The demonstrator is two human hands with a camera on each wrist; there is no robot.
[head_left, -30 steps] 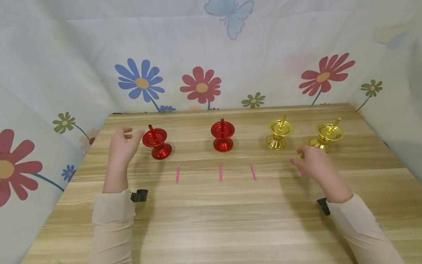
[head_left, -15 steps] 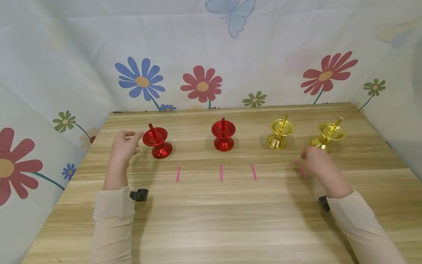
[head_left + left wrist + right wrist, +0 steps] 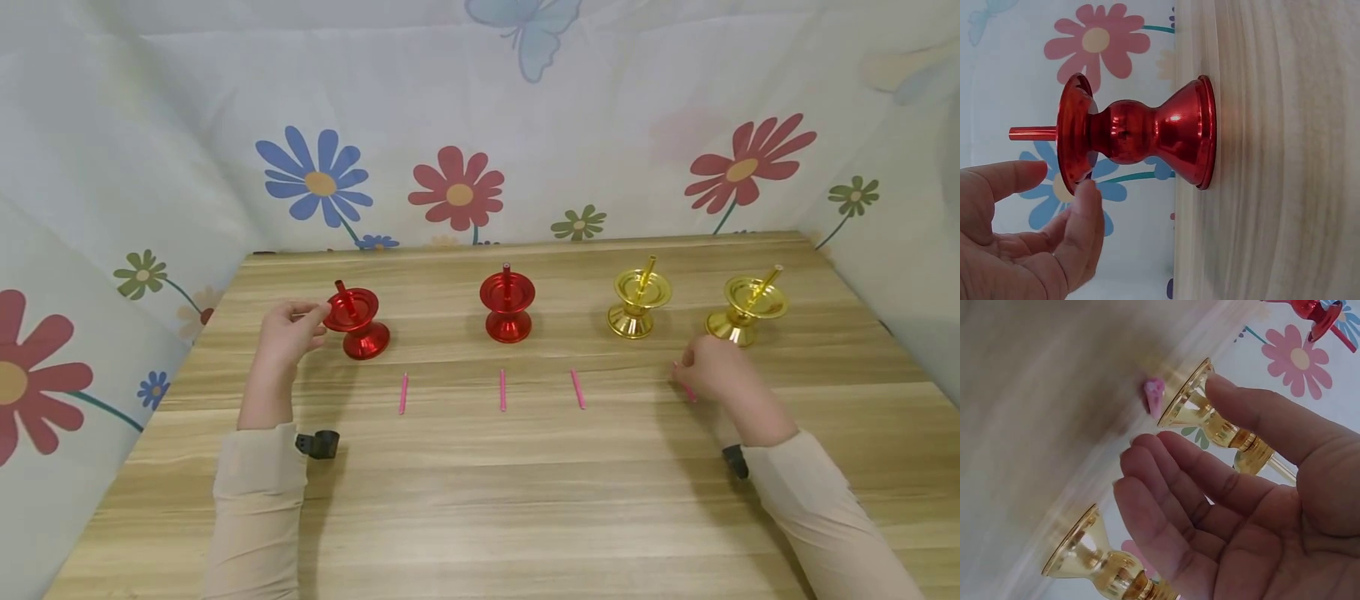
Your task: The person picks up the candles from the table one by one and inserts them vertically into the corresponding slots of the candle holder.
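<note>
Got a left hand (image 3: 288, 333) right up at the leftmost red holder (image 3: 1129, 131), with thumb and fingers apart, near the edge of the dish. Can't tell about actual contact there. Looks upright, base flat on the counter (image 3: 480, 492).

Over on the other side, got a right hand (image 3: 716, 367) at the rightmost pink stick (image 3: 691, 394), also with thumb and fingers apart. Partly hidden in the head view, but visible on the counter just beyond the fingertips in the right wrist view, a bit blurry.

Also seeing a left pink stick (image 3: 403, 393), a middle pink stick (image 3: 503, 390) and a slanted pink stick (image 3: 577, 389), all lying in a loose row. Behind those, got a second red holder (image 3: 507, 325), a gold holder (image 3: 634, 318) and a far-right gold holder (image 3: 738, 315), plus a flower-print cloth (image 3: 615, 100) for a backdrop.
</note>
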